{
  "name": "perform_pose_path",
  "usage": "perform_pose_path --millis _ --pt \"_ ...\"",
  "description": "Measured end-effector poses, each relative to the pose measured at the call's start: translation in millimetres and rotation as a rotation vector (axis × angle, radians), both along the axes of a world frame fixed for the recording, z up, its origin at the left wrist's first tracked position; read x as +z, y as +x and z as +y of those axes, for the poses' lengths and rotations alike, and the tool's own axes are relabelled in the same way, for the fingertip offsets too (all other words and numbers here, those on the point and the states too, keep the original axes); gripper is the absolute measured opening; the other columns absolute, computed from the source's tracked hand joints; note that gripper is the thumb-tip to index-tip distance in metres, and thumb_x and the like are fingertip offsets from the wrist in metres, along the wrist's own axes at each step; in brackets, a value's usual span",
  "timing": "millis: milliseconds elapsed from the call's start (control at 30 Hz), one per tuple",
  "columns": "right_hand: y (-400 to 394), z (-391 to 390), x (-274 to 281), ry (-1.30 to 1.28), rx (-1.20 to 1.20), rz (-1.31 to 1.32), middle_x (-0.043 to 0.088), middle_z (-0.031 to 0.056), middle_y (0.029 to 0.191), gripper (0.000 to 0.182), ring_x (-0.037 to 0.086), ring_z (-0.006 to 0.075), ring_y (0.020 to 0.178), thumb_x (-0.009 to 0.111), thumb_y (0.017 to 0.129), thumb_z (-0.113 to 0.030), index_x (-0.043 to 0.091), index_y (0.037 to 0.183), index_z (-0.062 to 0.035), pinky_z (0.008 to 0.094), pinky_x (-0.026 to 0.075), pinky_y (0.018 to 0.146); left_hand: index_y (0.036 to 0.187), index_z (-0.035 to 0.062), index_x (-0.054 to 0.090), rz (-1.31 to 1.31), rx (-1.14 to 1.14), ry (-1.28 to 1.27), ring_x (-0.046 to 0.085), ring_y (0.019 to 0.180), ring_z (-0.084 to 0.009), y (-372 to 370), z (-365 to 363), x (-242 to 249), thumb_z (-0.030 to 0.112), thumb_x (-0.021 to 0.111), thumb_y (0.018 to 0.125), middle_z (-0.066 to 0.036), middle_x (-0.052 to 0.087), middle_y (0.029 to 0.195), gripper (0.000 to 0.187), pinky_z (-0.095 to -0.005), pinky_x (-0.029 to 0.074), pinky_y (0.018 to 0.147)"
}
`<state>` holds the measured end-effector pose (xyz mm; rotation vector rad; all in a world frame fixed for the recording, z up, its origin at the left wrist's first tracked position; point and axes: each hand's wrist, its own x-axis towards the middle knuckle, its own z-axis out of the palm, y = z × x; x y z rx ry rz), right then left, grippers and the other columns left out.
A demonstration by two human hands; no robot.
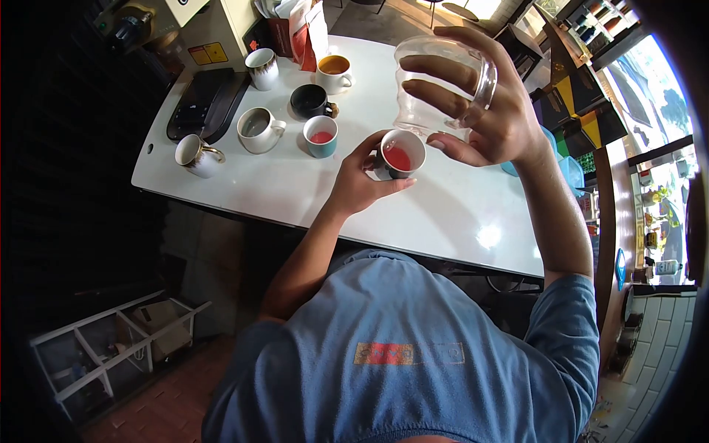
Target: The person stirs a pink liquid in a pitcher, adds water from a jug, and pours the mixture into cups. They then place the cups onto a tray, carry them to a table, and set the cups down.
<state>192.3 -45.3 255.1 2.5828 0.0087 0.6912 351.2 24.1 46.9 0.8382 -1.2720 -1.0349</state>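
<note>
The print (410, 353) on your blue shirt (399, 310) is too small to read, and so is the writing on the orange label (207, 53) of the machine (210, 29). Your left hand (363, 181) is curled round the small cup (401, 156), thumb on the near side and fingers on the far side; red liquid shows inside. Your right hand (501, 122) has its fingers spread across the clear glass vessel (432, 85), which is tilted just above the cup; you can't tell here whether the two touch. Your held cup is over the white tabletop (458, 218), with the teal cup (320, 145) to its left, also holding red liquid, and the black cup (309, 101) beyond that. The table's front edge crosses between your shirt and both hands, and you have bare surface from the held cup towards the right-hand edge
</note>
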Motion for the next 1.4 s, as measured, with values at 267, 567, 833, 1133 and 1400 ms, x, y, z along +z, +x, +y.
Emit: perform_pose_path --millis 267,567,833,1133,1400 --pt "-7.9 -3.8 -3.9 -0.054 0.020 -0.045 0.065 0.0096 0.117 0.044 0.052 0.0386 0.117 0.056 0.086 -0.044 0.068 0.111 -0.0102 0.0486 0.042 0.099 0.128 0.0024 0.048 -0.043 0.004 0.015 0.060 0.098 -0.0141 0.7 0.3 2.1 0.011 0.084 0.066 -0.008 0.060 0.112 0.072 -0.0278 0.051 0.084" --pt "-13.4 1.9 -0.8 -0.079 -0.050 -0.061 0.065 0.0109 0.117 0.043 0.052 0.0393 0.117 0.052 0.088 -0.044 0.068 0.109 -0.0095 0.0474 0.040 0.100 0.128 0.0022 0.048 -0.051 0.006 0.014 0.061 0.098 -0.0149 0.5 0.7 -0.1 0.012 0.084 0.066 -0.008 0.060 0.112 0.073 -0.0284 0.051 0.084" --pt "-13.7 -2.8 -4.7 -0.065 -0.021 -0.120 0.066 0.0112 0.112 0.043 0.054 0.0406 0.114 0.052 0.088 -0.042 0.068 0.109 -0.0083 0.0481 0.042 0.098 0.128 0.0025 0.048 -0.043 0.004 0.014 0.061 0.098 -0.0146 0.3 1.2 -0.1 0.012 0.084 0.066 -0.008 0.060 0.112 0.072 -0.0284 0.051 0.084" --pt "-13.7 -2.4 -15.9 -0.030 -0.013 -0.240 0.066 0.0119 0.112 0.046 0.054 0.0411 0.112 0.051 0.090 -0.046 0.067 0.109 -0.0079 0.0476 0.044 0.096 0.128 0.0020 0.048 -0.053 0.022 0.019 0.061 0.096 -0.0140 0.5 2.6 1.4 0.012 0.084 0.066 -0.007 0.061 0.110 0.072 -0.0279 0.051 0.083" --pt "-9.4 -4.9 -15.1 0.002 0.014 -0.064 0.066 0.0130 0.112 0.044 0.052 0.0393 0.117 0.052 0.087 -0.043 0.068 0.108 -0.0076 0.0490 0.041 0.099 0.127 0.0020 0.048 -0.032 -0.011 0.009 0.061 0.097 -0.0131 -2.4 -1.4 -0.9 0.012 0.084 0.067 -0.007 0.061 0.110 0.071 -0.0274 0.051 0.082"
